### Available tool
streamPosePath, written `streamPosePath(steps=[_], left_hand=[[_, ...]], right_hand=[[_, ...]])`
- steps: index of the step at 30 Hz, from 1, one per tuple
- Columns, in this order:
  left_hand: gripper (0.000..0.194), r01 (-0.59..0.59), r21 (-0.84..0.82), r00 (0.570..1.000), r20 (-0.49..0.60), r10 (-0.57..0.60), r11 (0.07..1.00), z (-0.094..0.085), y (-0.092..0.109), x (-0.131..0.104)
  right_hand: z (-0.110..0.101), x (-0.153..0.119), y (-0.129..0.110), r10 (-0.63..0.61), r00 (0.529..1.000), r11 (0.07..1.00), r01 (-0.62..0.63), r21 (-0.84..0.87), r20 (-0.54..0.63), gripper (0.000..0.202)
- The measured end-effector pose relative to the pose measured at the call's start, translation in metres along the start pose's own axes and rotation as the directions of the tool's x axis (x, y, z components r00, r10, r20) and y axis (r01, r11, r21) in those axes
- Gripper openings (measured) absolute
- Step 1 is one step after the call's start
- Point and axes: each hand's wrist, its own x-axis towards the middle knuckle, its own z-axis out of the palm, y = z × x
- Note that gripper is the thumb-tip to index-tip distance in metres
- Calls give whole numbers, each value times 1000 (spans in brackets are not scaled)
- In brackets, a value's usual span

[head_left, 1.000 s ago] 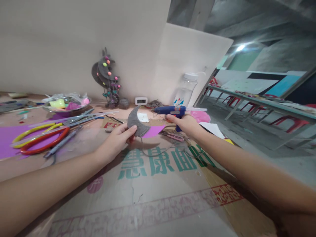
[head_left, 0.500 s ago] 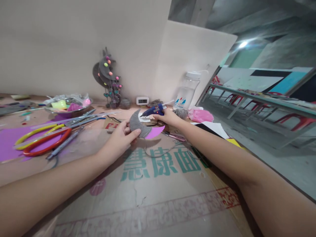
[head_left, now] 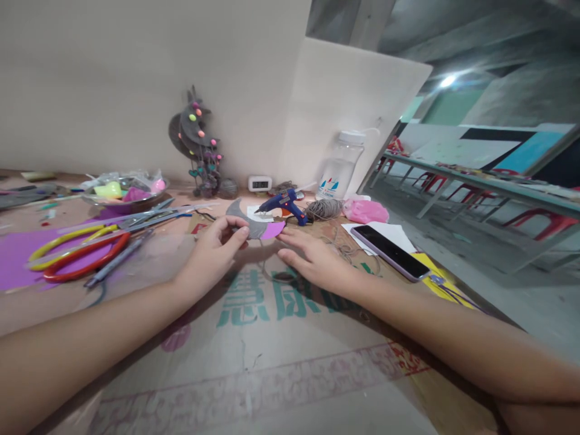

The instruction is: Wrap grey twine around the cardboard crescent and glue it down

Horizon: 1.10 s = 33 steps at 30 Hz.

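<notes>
A crescent (head_left: pixel 254 226), wrapped mostly in grey yarn with a bare purple tip, is pinched by my left hand (head_left: pixel 220 248) near the middle of the table. My right hand (head_left: pixel 312 257) is apart from any tool, fingers spread and pointing at the purple tip, thumb separate. Just behind the hands, the blue glue gun (head_left: pixel 286 206) stands with its nozzle toward the left, over a small white piece (head_left: pixel 260 214). A loose strand of grey yarn (head_left: pixel 276 277) lies below the crescent. The grey yarn ball (head_left: pixel 324 209) sits right of the glue gun.
Scissors with red and yellow handles (head_left: pixel 86 257) and a bowl of colourful pieces (head_left: pixel 124 193) lie left. A yarn moon decoration (head_left: pixel 194 142) stands by the wall. A small clock (head_left: pixel 260 183), water bottle (head_left: pixel 339 166), pink bag (head_left: pixel 366 210) and phone (head_left: pixel 389 252) are behind and right.
My right hand has let go of the glue gun and moved nearer, toward the purple tip. My left hand has shifted slightly left and turned the crescent. The phone at the right is now uncovered.
</notes>
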Motion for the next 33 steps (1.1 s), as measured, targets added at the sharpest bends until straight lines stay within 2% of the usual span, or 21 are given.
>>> streamPosePath(steps=[4, 8, 11, 13, 15, 16, 18, 21, 23, 26, 33], left_hand=[[11, -61, 30, 998, 20, 60, 998, 1, -2, -3], [9, -140, 86, 990, -5, 141, 986, 1, -2, -5], [9, -162, 100, 986, -13, 164, 982, 0, -2, -6], [9, -158, 100, 987, -13, 160, 982, 0, -2, -5], [10, -148, 101, 989, -9, 149, 984, 0, -2, -5], [10, -143, 102, 990, -5, 144, 984, 0, -1, -4], [11, -136, 100, 991, 6, 136, 986, -1, -1, -4], [11, -130, 99, 991, 19, 129, 987, -1, 1, -5], [11, -127, 98, 992, 23, 125, 987, -1, 2, -5], [11, -122, 90, 992, 38, 119, 989, -1, 2, -6], [18, -79, 117, 987, 145, 62, 990, 2, 5, -9]], right_hand=[[9, -2, -15, 107, 985, 975, -130, 181, 133, 39], [14, -5, -28, 124, 964, 873, -218, 437, 235, 14], [11, -7, -34, 168, 953, 829, -275, 487, 252, 8], [5, -9, -35, 181, 964, 899, -243, 364, 196, 16], [-3, -9, -36, 150, 984, 981, -160, 108, 95, 23], [-8, -10, -36, 107, 993, 994, -105, -42, 43, 25], [-16, -11, -36, -25, 1000, 952, 19, -306, -15, 30], [-26, -13, -36, -225, 974, 829, 191, -525, -1, 34], [-31, -14, -35, -301, 953, 759, 251, -601, 17, 29], [-34, -15, -32, -359, 933, 687, 277, -672, 18, 23], [-29, -16, -32, -444, 896, 714, 376, -590, 35, 21]])
